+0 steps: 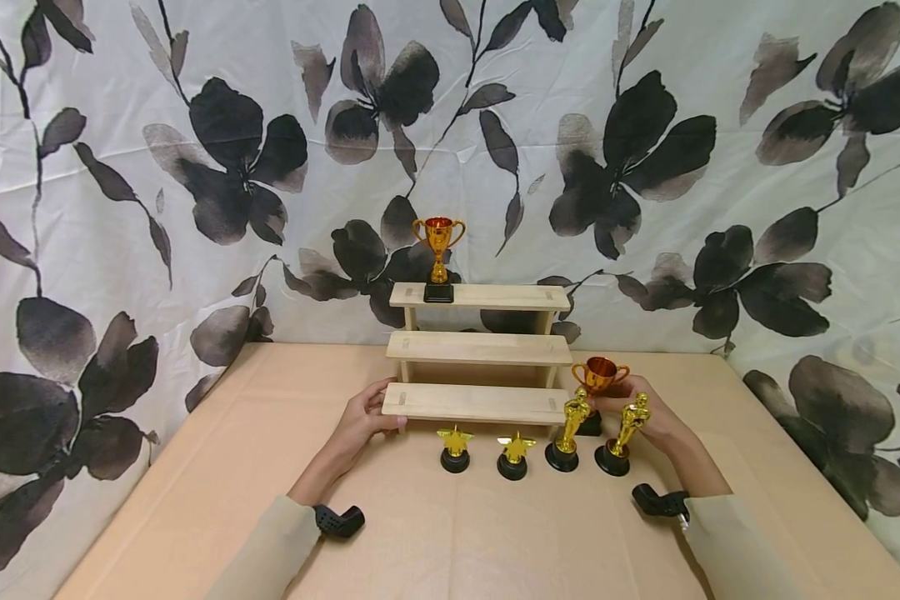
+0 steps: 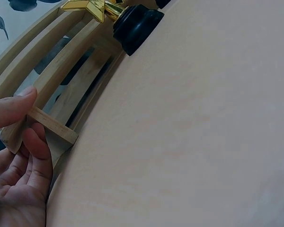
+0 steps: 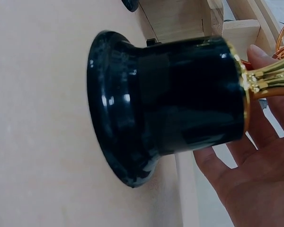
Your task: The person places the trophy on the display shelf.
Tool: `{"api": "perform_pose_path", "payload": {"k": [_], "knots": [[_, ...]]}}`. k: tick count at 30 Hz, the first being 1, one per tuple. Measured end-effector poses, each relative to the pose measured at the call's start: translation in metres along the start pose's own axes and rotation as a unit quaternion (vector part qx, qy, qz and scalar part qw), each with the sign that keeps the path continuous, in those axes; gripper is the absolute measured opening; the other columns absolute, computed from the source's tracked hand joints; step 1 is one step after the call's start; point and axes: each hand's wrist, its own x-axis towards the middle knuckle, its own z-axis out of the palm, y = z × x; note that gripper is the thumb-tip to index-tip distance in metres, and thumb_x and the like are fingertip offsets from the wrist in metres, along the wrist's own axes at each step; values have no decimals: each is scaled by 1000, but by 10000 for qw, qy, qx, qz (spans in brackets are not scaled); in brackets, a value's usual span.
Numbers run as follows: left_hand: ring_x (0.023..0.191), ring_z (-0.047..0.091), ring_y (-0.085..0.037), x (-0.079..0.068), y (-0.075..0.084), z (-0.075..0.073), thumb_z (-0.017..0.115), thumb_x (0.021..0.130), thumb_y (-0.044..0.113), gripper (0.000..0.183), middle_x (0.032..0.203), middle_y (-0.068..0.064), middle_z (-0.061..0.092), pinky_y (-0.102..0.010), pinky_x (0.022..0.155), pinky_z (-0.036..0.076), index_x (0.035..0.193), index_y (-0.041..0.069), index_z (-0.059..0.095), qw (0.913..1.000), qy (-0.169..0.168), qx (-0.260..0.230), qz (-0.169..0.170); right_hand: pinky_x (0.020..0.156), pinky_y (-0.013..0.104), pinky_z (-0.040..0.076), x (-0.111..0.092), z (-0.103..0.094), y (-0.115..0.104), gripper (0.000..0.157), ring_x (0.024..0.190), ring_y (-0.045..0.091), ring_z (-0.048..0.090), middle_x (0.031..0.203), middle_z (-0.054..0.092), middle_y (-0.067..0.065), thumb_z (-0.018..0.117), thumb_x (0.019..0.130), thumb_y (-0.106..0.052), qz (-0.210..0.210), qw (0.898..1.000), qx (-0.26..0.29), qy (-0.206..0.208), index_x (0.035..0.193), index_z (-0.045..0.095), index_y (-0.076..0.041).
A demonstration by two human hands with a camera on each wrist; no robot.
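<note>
A three-tier wooden stand (image 1: 478, 348) stands at the back of the table, with a gold cup trophy (image 1: 438, 254) on its top step. My left hand (image 1: 371, 414) pinches the left end of the lowest step (image 2: 61, 71), thumb above and fingers below. My right hand (image 1: 641, 408) reaches behind a gold statuette trophy (image 1: 621, 437) and its fingers curl round the stem of a copper cup trophy (image 1: 600, 377) at the stand's right end. The statuette's black base (image 3: 165, 99) fills the right wrist view, with my fingers (image 3: 255, 156) behind it. A second statuette (image 1: 567, 435) stands just left.
Two small gold star trophies (image 1: 455, 447) (image 1: 513, 454) on black bases stand in front of the lowest step; one star (image 2: 132, 23) shows at the top of the left wrist view. A flowered cloth (image 1: 195, 167) hangs behind. The tan tabletop (image 1: 457, 533) stretches toward me.
</note>
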Motion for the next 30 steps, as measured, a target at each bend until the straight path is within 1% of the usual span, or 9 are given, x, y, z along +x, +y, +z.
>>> {"api": "perform_pose_path", "payload": {"k": [4, 6, 7, 9, 11, 13, 18, 23, 30], "knots": [[98, 65, -11, 0, 1, 1, 76, 82, 0, 85, 137, -23, 59, -23, 65, 49, 157, 3, 37, 10000, 7, -35, -4, 93, 13, 46, 0, 0, 0, 51, 102, 2, 68, 110, 75, -8, 70, 97, -12, -41, 10000, 10, 7, 136, 55, 15], [98, 66, -11, 1, 1, 0, 77, 82, -1, 85, 137, -23, 59, -23, 65, 49, 157, 3, 37, 10000, -1, -41, -2, 102, 24, 46, 0, 0, 0, 52, 103, 2, 68, 114, 75, -3, 70, 97, -14, 28, 10000, -28, 31, 138, 54, 14], [98, 66, -11, 1, 1, 0, 77, 81, -1, 85, 136, -23, 59, -23, 64, 49, 157, 2, 37, 10000, 2, -48, -5, 104, 27, 46, 0, 0, 0, 52, 103, 3, 68, 115, 75, 0, 70, 97, -15, 52, 10000, -58, 41, 138, 54, 13], [97, 66, -11, 1, 0, 0, 77, 81, -1, 86, 136, -23, 60, -23, 64, 49, 157, 1, 37, 10000, 3, -43, 0, 106, 33, 44, 0, 0, -1, 52, 104, 4, 68, 118, 75, 4, 70, 97, -17, 129, 9998, -142, 77, 138, 55, 11], [97, 66, -11, 2, 0, 0, 77, 81, -1, 86, 135, -22, 60, -23, 64, 49, 157, 1, 37, 10000, 13, -42, -5, 109, 42, 42, 0, 0, 0, 53, 105, 5, 68, 120, 74, 8, 70, 97, -18, 171, 9996, -193, 99, 139, 55, 10], [96, 66, -10, 2, -1, -1, 77, 81, -1, 86, 134, -21, 61, -23, 64, 49, 157, 1, 36, 10000, 5, -41, -3, 109, 43, 43, -1, -1, 0, 53, 105, 6, 68, 120, 74, 7, 71, 97, -20, 162, 9996, -225, 113, 138, 55, 10], [96, 66, -10, 2, -1, -1, 77, 82, -1, 85, 133, -20, 61, -23, 65, 50, 157, 1, 36, 10000, -4, -45, -25, 114, 64, 35, -2, -1, 1, 56, 106, 6, 67, 122, 73, 10, 72, 97, -22, 160, 9996, -192, 151, 139, 55, 10], [97, 66, -10, 2, -1, 0, 77, 82, -1, 85, 133, -20, 60, -23, 65, 49, 157, 1, 36, 10000, 10, -45, -26, 116, 67, 31, -2, -2, 2, 57, 107, 6, 67, 122, 74, 9, 73, 96, -22, 198, 9996, -125, 172, 140, 55, 10], [97, 66, -10, 2, -1, 0, 76, 82, -2, 85, 134, -23, 59, -23, 65, 49, 157, 0, 35, 10000, -11, -47, 17, 116, 70, 28, -2, -2, 2, 58, 105, 2, 66, 123, 73, 10, 73, 97, -23, 232, 9995, -121, 193, 141, 54, 10]]}}
